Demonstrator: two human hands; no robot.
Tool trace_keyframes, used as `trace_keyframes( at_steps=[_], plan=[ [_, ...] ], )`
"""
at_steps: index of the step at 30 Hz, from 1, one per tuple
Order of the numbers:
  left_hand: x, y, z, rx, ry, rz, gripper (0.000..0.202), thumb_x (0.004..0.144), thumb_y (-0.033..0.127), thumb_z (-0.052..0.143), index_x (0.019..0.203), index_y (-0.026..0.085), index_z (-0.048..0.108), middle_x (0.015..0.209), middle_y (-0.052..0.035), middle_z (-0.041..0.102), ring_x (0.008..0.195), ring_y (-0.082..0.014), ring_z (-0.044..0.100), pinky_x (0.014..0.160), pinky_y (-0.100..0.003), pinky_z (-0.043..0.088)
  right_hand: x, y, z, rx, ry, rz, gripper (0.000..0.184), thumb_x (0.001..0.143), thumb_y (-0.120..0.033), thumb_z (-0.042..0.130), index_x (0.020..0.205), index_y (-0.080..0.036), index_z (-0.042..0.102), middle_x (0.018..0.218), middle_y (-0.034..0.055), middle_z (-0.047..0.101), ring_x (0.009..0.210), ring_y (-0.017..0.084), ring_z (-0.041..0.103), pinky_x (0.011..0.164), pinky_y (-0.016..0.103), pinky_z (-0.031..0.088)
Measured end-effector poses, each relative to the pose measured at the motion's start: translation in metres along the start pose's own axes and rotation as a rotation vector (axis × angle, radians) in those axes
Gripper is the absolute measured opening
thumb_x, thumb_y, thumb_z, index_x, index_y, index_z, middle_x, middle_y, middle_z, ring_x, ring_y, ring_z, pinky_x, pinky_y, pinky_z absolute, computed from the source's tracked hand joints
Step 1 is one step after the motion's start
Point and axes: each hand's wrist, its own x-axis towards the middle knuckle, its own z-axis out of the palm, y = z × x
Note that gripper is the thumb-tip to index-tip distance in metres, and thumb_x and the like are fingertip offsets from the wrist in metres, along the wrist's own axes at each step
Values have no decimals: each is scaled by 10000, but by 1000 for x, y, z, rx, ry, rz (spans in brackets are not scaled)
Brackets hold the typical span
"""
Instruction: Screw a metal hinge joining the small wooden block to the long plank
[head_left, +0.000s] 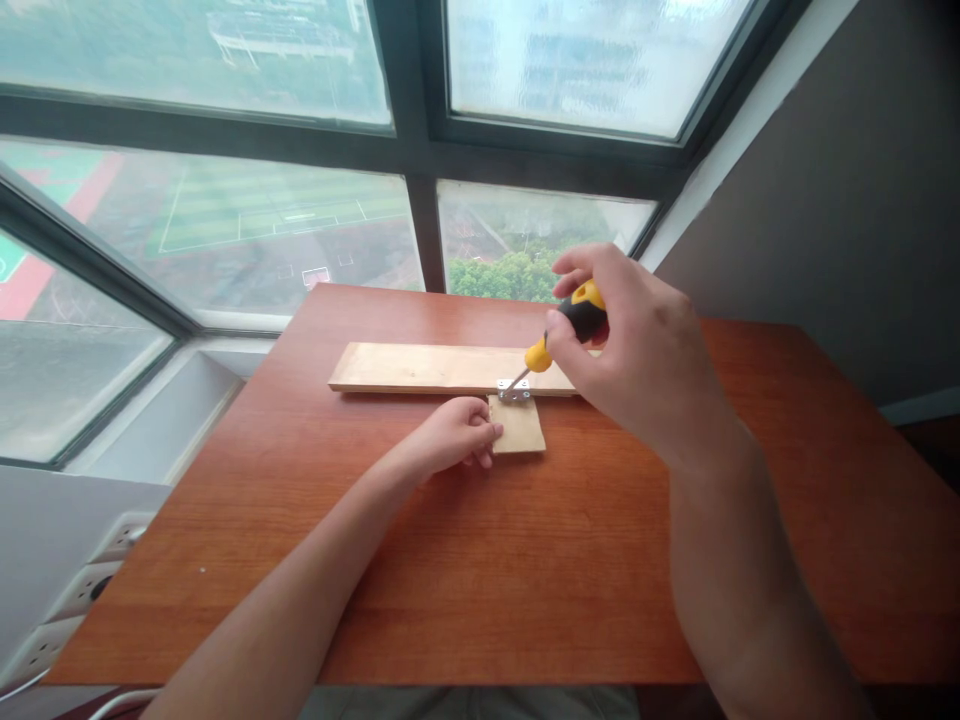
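Note:
My right hand (pixel 630 330) is closed around the yellow and black handle of a screwdriver (pixel 581 318). The screwdriver slants down to the left, its tip at a small silver hinge (pixel 513 391). That hinge spans the front edge of a long pale wooden board (pixel 420 368) and a small square wooden piece (pixel 519 428). My left hand (pixel 466 432) pinches the left edge of the square piece, its thumb on top. The right hand hides part of the long board's right end. Whether a screw sits under the tip is too small to tell.
Everything lies on a reddish-brown wooden table (pixel 480 570). Large windows (pixel 292 220) rise behind its far edge, and a grey wall (pixel 810 200) stands to the right. White power sockets (pixel 82 590) and a cable are at the lower left, beside the table edge.

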Motion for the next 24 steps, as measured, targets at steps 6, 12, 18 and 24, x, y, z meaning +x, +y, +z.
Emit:
trace_keyframes(
  at_steps=[6,12,18,24],
  plan=[
    [1,-1,0,42,11,12,241,857,366,582,788,169,461,656,-24,651,528,-122,635,426,-176,397,-2,-3,0,-4,-45,-29,357,829,-221,564,1184,-203,534,1105,82,634,855,213,610,718,367,497],
    [3,-2,0,56,15,12,225,859,354,578,798,166,471,667,-25,655,523,-120,636,428,-177,408,0,-2,1,-24,-25,5,255,848,-192,541,1101,-205,564,944,40,657,763,183,598,667,340,472],
    [3,-3,0,64,19,21,222,858,353,574,794,175,458,665,-23,659,517,-122,634,425,-181,413,-1,-4,-1,6,-41,-10,335,807,-178,546,1140,-212,556,1097,72,641,808,192,600,649,327,473],
    [3,-4,1,77,20,22,200,852,344,576,825,170,481,669,-19,657,525,-121,634,435,-183,426,0,-1,-1,-84,1,25,144,860,-265,551,985,-208,594,789,14,632,640,151,542,636,318,432]
  ],
)
